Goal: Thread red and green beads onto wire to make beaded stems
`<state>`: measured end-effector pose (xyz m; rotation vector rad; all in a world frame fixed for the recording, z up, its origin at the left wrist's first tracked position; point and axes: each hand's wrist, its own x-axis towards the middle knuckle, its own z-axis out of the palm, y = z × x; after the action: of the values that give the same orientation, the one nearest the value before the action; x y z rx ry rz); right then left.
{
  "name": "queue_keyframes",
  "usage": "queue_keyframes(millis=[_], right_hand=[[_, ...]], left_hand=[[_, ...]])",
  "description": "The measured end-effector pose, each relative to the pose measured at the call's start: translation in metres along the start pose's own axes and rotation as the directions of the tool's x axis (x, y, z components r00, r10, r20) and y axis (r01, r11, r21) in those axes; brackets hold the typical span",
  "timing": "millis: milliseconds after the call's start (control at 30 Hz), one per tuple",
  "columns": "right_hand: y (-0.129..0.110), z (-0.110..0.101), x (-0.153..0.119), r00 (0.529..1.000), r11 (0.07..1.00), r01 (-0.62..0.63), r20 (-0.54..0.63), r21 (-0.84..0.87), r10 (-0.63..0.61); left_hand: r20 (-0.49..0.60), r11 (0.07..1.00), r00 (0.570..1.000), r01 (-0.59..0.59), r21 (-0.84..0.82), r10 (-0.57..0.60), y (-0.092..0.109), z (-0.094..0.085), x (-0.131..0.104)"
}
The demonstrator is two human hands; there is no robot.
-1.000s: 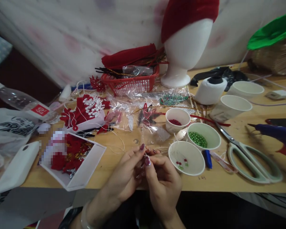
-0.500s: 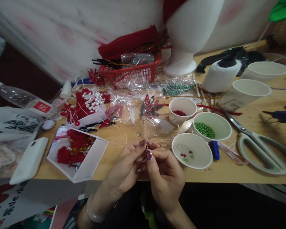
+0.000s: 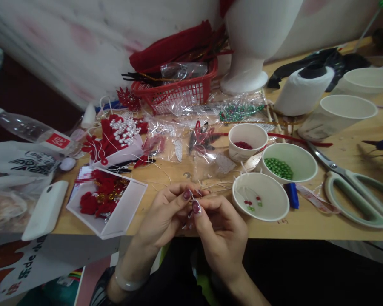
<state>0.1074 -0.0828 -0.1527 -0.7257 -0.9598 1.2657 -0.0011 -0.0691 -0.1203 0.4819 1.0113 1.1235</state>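
My left hand (image 3: 166,214) and my right hand (image 3: 221,233) meet at the front edge of the table, thumbs and forefingers pinched close together. Between the fingertips runs a thin white cord (image 3: 192,195); most of it is hidden by the fingers. Right of my right hand, a paper cup (image 3: 276,212) holds several red and green beads on white threads (image 3: 250,203). Behind it stand a cup of green beads (image 3: 278,168) and a cup of small red beads (image 3: 242,145). Loose white cord lies on the wood just beyond my fingers.
Large scissors (image 3: 354,191) and a blue cap-like piece (image 3: 292,195) lie to the right. On the left are an open white box (image 3: 124,212) of red pieces, a white phone-like object (image 3: 46,210) and a plastic bottle (image 3: 28,127). A red basket (image 3: 178,91) and white thread cone (image 3: 303,91) stand behind.
The camera view has shifted slightly, so the table things sit a little differently in the picture. Both hands keep their pinch on the cord, with only small finger movement.
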Motion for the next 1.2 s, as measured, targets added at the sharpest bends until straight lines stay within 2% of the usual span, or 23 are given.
queue_keyframes(millis=[467,833,1067,1200], right_hand=[[-0.002,0.001,-0.001,1.000,1.000,0.020,0.016,-0.016,-0.020],[-0.002,0.002,0.000,1.000,1.000,0.006,0.023,-0.010,-0.006],[-0.001,-0.002,-0.001,0.999,0.996,0.006,0.045,-0.088,-0.002],[-0.001,-0.005,-0.002,0.996,0.986,-0.026,0.075,-0.168,0.039]], left_hand=[[0.001,0.998,0.998,0.058,-0.021,-0.058,0.001,-0.002,-0.002],[0.017,0.999,1.000,0.017,-0.030,-0.017,0.002,-0.005,-0.004],[0.048,0.998,0.997,-0.065,0.017,0.064,0.002,-0.008,-0.006],[0.082,0.949,0.971,-0.236,0.208,0.223,0.005,-0.018,-0.009]])
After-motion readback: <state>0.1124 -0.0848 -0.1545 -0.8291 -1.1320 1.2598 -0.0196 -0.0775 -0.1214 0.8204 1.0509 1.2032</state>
